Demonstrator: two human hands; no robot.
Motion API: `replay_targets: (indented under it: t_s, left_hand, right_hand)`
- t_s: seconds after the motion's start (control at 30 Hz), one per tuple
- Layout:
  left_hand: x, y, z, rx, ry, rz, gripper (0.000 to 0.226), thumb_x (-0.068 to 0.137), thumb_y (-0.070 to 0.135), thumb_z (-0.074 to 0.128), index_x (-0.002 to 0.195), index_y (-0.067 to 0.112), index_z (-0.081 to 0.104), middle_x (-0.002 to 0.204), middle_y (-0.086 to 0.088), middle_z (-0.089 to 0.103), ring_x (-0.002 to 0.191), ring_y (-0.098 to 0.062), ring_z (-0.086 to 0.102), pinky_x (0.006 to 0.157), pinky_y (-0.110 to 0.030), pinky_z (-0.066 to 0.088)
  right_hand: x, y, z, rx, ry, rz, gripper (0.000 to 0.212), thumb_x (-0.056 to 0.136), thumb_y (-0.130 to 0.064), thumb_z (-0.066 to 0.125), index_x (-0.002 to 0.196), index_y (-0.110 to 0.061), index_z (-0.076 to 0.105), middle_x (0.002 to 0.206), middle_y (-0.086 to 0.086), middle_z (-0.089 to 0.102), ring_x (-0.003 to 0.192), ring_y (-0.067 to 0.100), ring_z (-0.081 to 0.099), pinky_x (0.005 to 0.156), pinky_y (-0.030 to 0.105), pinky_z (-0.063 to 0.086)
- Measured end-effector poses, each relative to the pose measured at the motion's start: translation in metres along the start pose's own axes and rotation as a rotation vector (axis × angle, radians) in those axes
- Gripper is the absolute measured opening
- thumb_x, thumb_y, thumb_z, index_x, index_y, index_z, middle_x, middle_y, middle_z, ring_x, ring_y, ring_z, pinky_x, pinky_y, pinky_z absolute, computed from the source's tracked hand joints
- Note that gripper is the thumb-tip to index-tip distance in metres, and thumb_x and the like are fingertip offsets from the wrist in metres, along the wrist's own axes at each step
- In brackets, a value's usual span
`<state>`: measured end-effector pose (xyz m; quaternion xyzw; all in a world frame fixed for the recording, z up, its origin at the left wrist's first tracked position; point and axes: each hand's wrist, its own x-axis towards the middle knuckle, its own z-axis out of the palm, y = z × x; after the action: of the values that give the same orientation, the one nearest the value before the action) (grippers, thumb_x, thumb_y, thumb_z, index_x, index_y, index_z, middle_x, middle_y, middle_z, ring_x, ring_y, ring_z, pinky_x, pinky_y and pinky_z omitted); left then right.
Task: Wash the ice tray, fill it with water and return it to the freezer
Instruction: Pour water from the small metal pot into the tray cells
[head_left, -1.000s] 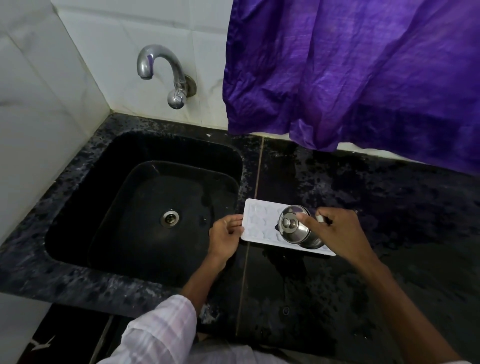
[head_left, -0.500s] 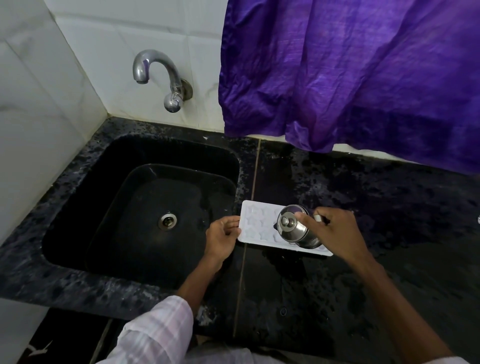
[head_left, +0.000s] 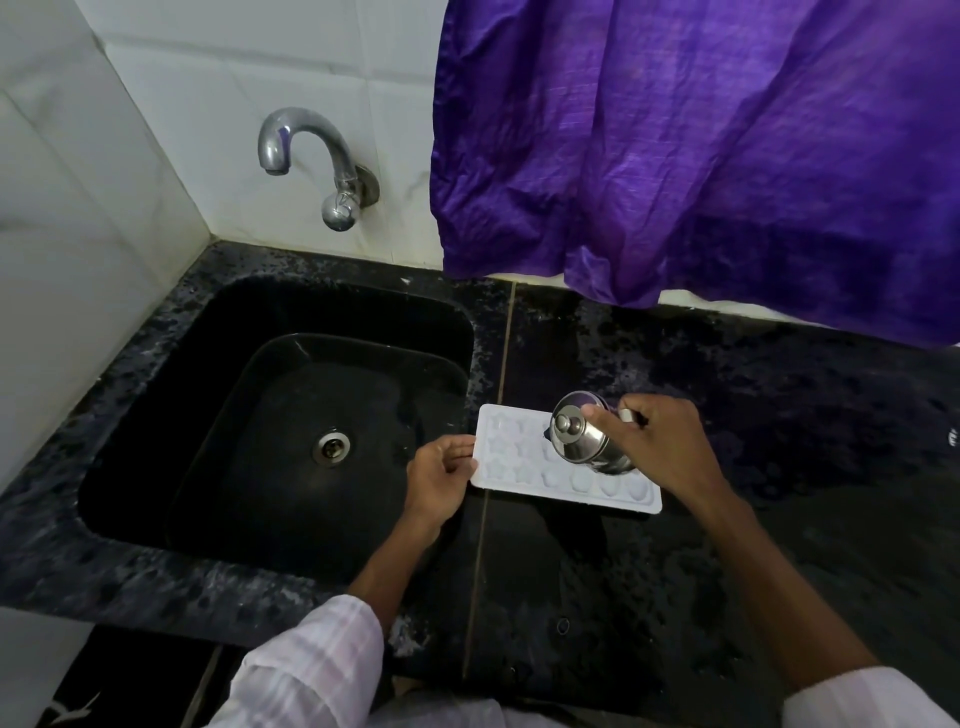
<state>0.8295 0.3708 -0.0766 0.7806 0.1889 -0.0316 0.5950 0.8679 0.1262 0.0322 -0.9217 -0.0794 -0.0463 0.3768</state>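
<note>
The white plastic ice tray (head_left: 519, 467) lies flat on the black speckled countertop (head_left: 805, 467), a little below the middle of the frame and just right of the black sink (head_left: 156, 374). It is rectangular with rounded corners. Its left cavities are star-shaped, and the ones in the near row to the right are rounded. The left hand (head_left: 439, 480) pinches the tray's left short edge, thumb on top. The right hand (head_left: 660, 441) is curled around a small steel pot (head_left: 592, 447) with a knobbed lid, tilted leftward over the tray's right half. A steel tap (head_left: 306, 150) juts from the tiled wall at upper left, and a purple cloth (head_left: 701, 156) hangs at upper right.
</note>
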Motion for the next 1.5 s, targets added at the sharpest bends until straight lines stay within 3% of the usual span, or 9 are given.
replay_targets:
  t_s: [0.13, 0.37, 0.97, 1.27, 1.5]
  left_hand:
    - [0.000, 0.000, 0.000, -0.002, 0.003, 0.000, 0.026, 0.088, -0.004, 0.066, 0.110, 0.011, 0.072, 0.100, 0.003, 0.075, 0.094, -0.004, 0.070, 0.078, -0.010, 0.054]
    - [0.000, 0.001, 0.001, -0.005, -0.001, -0.010, 0.028, 0.089, -0.004, 0.065, 0.114, 0.010, 0.070, 0.102, 0.002, 0.074, 0.092, 0.001, 0.067, 0.076, -0.008, 0.054]
    - [0.002, 0.000, 0.002, -0.043, -0.003, -0.033, 0.029, 0.091, -0.007, 0.059, 0.111, 0.010, 0.071, 0.102, 0.001, 0.074, 0.093, -0.003, 0.069, 0.073, -0.007, 0.052]
    - [0.002, 0.001, 0.002, -0.046, -0.003, -0.035, 0.028, 0.091, -0.006, 0.060, 0.110, 0.010, 0.072, 0.101, 0.003, 0.074, 0.092, -0.003, 0.070, 0.072, -0.007, 0.052]
    - [0.002, 0.001, 0.001, -0.035, -0.005, -0.036, 0.028, 0.091, -0.005, 0.060, 0.110, 0.012, 0.071, 0.101, 0.005, 0.074, 0.094, -0.002, 0.069, 0.074, -0.007, 0.052]
  right_hand:
    - [0.003, 0.001, 0.000, -0.004, -0.006, -0.013, 0.061, 0.082, -0.043, 0.074, 0.049, -0.016, 0.029, 0.044, -0.006, 0.028, 0.043, 0.009, 0.029, 0.047, 0.019, 0.027]
    - [0.006, 0.004, -0.001, -0.032, -0.031, -0.036, 0.063, 0.082, -0.046, 0.073, 0.051, -0.008, 0.032, 0.045, -0.002, 0.030, 0.045, 0.009, 0.027, 0.048, 0.022, 0.027]
    - [0.018, 0.009, -0.003, 0.029, -0.020, 0.011, 0.062, 0.082, -0.045, 0.074, 0.051, -0.015, 0.030, 0.046, -0.003, 0.031, 0.044, 0.007, 0.030, 0.049, 0.020, 0.030]
    - [0.031, 0.007, -0.001, -0.022, -0.015, -0.032, 0.063, 0.083, -0.043, 0.073, 0.052, -0.005, 0.034, 0.047, 0.003, 0.034, 0.045, 0.008, 0.030, 0.052, 0.030, 0.034]
    - [0.036, 0.008, 0.001, -0.046, -0.016, -0.052, 0.061, 0.082, -0.042, 0.074, 0.050, -0.013, 0.031, 0.044, -0.003, 0.032, 0.044, 0.009, 0.031, 0.049, 0.024, 0.031]
